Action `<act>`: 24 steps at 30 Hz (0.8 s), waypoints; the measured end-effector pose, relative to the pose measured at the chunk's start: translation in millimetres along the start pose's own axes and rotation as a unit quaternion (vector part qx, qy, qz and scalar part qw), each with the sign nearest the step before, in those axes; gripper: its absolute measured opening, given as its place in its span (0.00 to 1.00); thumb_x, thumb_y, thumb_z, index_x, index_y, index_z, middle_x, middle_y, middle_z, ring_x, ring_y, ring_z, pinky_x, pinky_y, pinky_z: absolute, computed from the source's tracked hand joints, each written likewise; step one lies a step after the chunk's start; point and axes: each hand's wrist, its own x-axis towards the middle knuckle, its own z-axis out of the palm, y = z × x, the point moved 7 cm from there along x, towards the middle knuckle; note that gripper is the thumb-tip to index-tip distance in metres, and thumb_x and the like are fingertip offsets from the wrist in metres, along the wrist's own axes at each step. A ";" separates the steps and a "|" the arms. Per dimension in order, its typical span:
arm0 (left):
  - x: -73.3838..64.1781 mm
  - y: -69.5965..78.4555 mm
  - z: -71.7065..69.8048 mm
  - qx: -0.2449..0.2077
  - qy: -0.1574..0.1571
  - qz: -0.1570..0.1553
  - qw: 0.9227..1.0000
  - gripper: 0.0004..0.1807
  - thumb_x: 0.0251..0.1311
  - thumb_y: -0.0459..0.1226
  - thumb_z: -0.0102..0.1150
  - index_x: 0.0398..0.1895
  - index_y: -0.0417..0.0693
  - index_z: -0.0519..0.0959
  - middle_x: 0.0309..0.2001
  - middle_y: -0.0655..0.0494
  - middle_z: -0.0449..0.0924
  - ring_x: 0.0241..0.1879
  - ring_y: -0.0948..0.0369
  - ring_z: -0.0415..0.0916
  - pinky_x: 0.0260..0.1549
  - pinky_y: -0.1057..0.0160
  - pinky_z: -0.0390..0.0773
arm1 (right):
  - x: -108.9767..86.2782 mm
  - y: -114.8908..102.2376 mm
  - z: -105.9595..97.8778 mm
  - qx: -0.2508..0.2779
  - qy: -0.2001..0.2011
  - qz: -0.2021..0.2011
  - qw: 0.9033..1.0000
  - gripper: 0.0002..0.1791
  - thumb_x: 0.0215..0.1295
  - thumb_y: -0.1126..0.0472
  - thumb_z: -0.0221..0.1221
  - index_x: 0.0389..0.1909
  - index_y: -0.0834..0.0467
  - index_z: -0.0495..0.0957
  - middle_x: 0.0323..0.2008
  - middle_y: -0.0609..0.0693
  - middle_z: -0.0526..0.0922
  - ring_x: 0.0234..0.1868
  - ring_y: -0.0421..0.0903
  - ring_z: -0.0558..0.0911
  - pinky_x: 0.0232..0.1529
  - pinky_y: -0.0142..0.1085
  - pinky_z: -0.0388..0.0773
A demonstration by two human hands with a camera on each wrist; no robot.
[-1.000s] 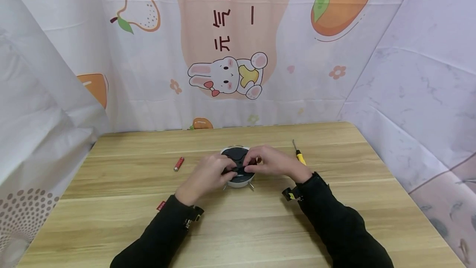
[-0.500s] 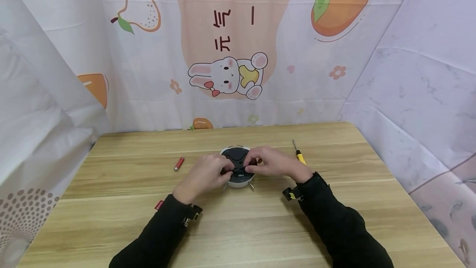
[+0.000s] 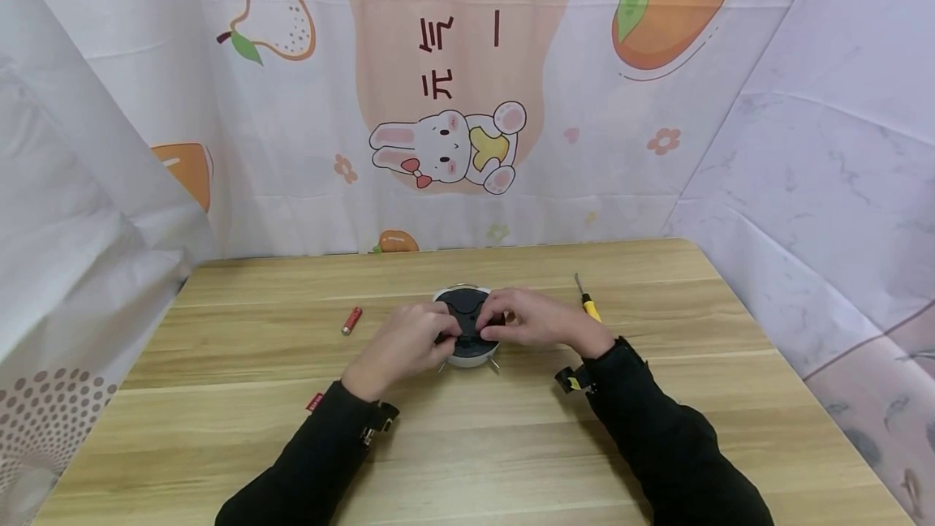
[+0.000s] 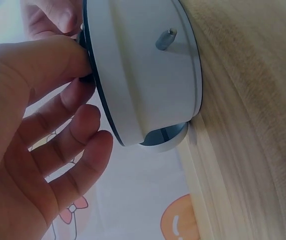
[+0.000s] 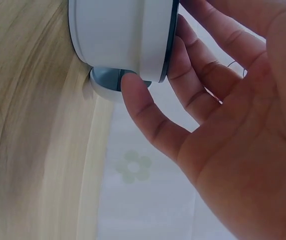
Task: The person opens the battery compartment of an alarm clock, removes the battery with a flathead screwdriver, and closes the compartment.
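I've got the left hand [image 3: 409, 338] at 9 o'clock and right hand [image 3: 536, 319] at 3 on the face-down alarm clock [image 3: 467, 315]; can't tell if either's fingers pinch anything.

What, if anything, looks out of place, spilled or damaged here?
The white backdrop cloth looks askew: its printed rabbit and lettering lie sideways, as if hung a quarter-turn round. Nothing on the table looks spilled or damaged.

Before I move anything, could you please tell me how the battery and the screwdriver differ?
The battery is mostly red; the screwdriver shows yellow and black.
The battery is short and stubby, while the screwdriver is longer, with a thin shaft.
The battery lies left of the round device, the screwdriver right of it.
Both lie on the tabletop.
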 end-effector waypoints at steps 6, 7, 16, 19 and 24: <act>-0.1 0.7 0.9 0.010 0.001 0.007 1.000 0.04 0.57 0.32 0.69 0.32 0.51 0.89 0.32 0.60 0.81 0.30 0.65 0.76 0.31 0.65 0.78 | 0.5 -0.8 0.7 0.001 -0.005 -0.002 1.000 0.09 0.74 0.56 0.60 0.46 0.51 0.87 0.46 0.43 0.81 0.46 0.40 0.79 0.48 0.42 0.80; 0.0 1.1 1.1 0.012 0.003 0.009 1.000 0.05 0.57 0.32 0.68 0.32 0.51 0.89 0.32 0.60 0.81 0.30 0.65 0.76 0.30 0.65 0.77 | 0.6 -0.9 0.7 0.000 -0.006 -0.001 1.000 0.09 0.74 0.56 0.60 0.46 0.51 0.87 0.46 0.43 0.81 0.45 0.40 0.78 0.47 0.42 0.80; -0.1 6.7 2.4 0.029 0.039 0.041 0.998 0.05 0.56 0.31 0.67 0.31 0.50 0.88 0.31 0.59 0.78 0.26 0.65 0.73 0.26 0.68 0.74 | -0.1 -0.1 -0.1 -0.010 -0.004 -0.001 1.000 0.09 0.75 0.57 0.59 0.47 0.52 0.87 0.46 0.43 0.80 0.46 0.40 0.77 0.44 0.40 0.79; -0.4 6.4 2.4 0.029 0.043 0.040 0.998 0.05 0.56 0.31 0.67 0.32 0.50 0.88 0.31 0.59 0.78 0.27 0.65 0.73 0.26 0.68 0.75 | 0.3 0.0 -0.5 -0.010 -0.004 -0.002 1.000 0.09 0.75 0.58 0.59 0.48 0.52 0.87 0.46 0.44 0.80 0.46 0.41 0.77 0.44 0.40 0.78; -0.1 5.6 2.9 0.031 0.048 0.040 0.998 0.05 0.57 0.31 0.68 0.33 0.50 0.88 0.31 0.59 0.78 0.27 0.65 0.73 0.26 0.67 0.75 | 1.5 0.9 -1.3 -0.010 0.002 -0.006 1.000 0.09 0.74 0.59 0.60 0.47 0.53 0.87 0.45 0.43 0.82 0.45 0.40 0.79 0.45 0.41 0.80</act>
